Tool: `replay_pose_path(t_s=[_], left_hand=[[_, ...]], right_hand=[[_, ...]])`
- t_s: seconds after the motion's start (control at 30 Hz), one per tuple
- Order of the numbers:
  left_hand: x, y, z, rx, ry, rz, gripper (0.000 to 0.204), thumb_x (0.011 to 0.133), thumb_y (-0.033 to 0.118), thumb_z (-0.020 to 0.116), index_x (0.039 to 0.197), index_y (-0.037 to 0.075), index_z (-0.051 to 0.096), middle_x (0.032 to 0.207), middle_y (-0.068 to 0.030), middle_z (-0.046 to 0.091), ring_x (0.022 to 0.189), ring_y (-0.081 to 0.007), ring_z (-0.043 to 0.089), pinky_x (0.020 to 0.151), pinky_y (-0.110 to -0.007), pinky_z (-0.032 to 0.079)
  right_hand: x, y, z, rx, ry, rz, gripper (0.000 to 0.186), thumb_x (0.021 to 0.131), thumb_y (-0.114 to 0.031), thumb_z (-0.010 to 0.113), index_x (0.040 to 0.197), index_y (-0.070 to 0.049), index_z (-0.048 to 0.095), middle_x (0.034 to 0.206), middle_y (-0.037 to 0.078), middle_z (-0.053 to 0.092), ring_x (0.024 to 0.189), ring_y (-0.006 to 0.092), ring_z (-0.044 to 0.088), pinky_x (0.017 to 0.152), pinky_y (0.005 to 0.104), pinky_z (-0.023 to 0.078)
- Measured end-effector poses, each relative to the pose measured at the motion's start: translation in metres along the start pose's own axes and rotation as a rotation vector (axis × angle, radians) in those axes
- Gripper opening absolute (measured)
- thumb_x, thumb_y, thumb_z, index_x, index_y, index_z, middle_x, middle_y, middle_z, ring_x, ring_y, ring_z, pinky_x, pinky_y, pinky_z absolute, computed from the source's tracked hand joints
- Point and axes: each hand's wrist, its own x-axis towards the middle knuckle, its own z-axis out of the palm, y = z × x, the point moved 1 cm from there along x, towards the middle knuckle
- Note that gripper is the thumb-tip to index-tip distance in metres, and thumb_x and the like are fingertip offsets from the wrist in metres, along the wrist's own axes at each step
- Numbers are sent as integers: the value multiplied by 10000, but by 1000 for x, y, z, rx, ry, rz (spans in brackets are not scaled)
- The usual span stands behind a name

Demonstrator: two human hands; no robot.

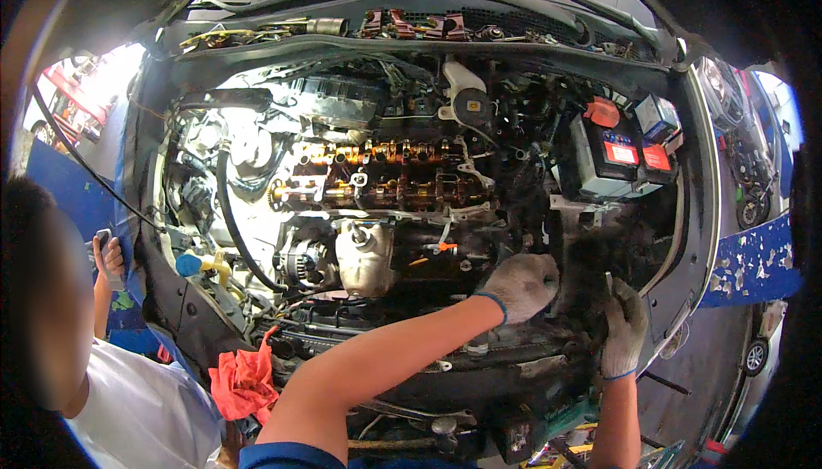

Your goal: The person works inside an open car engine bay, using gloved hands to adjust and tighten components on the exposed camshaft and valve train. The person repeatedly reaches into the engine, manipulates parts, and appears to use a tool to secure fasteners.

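My left hand [524, 286], in a grey-white knit glove with a blue cuff, reaches over the front right part of an open engine bay. Its fingers are curled closed, and what they hold, if anything, is hidden. To its right, below the battery [599, 165], my right hand [625, 325] wears a darkly stained glove. A short, thin, pale piece [609, 280] sticks up at its fingertips, too small to name. Left of my hands lies the uncovered engine top with its camshafts [390, 191], brown with oil. An orange-tipped dipstick handle [446, 247] shows in front of it.
A person in a white shirt [145, 396] stands at the left, one hand [109, 255] raised around a small object. A red cloth [244, 382] hangs over the front edge. Tools and a metal cylinder [327, 27] rest below the windscreen. A black hose [229, 221] curves beside the engine.
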Motion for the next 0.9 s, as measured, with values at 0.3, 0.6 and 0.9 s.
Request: replay_pose_path(t_s=[0.3, 0.6, 0.9], left_hand=[[-53, -10, -61, 221, -27, -4, 368, 951, 396, 665, 966, 34, 731, 909, -236, 738, 924, -434, 718, 848, -532, 576], [-139, -30, -83, 343, 38, -12, 404, 971, 445, 635, 997, 49, 715, 815, -193, 725, 806, -419, 727, 742, -535, 587], [-150, -89, -98, 314, 117, -120, 370, 954, 398, 657, 969, 32, 707, 865, -212, 742, 873, -429, 735, 802, -539, 585]], right_hand=[[10, -32, 54, -105, -210, -71, 309, 1020, -12, 630, 1322, -35, 695, 1249, 89, 726, 1126, 194, 659, 1021, 343, 501], [57, -101, 234, -386, -734, -382, 336, 1004, -187, 683, 1287, -8, 702, 1279, 190, 721, 1170, 323, 709, 997, 382, 545], [74, -91, 413, -547, -715, -451, 284, 978, -304, 701, 1121, -66, 759, 1100, 204, 758, 1023, 395, 729, 897, 447, 574]])
